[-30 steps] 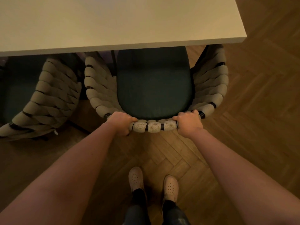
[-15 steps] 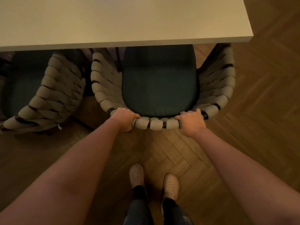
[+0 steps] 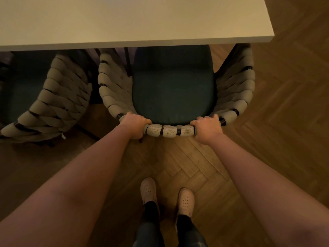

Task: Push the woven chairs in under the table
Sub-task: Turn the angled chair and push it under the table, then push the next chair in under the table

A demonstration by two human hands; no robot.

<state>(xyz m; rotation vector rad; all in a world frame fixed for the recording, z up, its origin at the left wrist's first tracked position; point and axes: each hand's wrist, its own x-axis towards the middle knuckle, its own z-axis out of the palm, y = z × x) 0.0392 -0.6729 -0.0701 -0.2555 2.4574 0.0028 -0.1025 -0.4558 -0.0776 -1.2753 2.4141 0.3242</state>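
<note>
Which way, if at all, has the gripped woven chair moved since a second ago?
No: the woven chair shows as much seat below the table edge as before; only the view shifted.

Upper limbs: the left hand, the right hand and both forearms are bare. Footwear: pale clog-type shoes, each with a cluster of small round perforations over the toe. Dark socks at the ankles. Trousers: dark blue-grey, close-fitting, with lighter faded patches.
</note>
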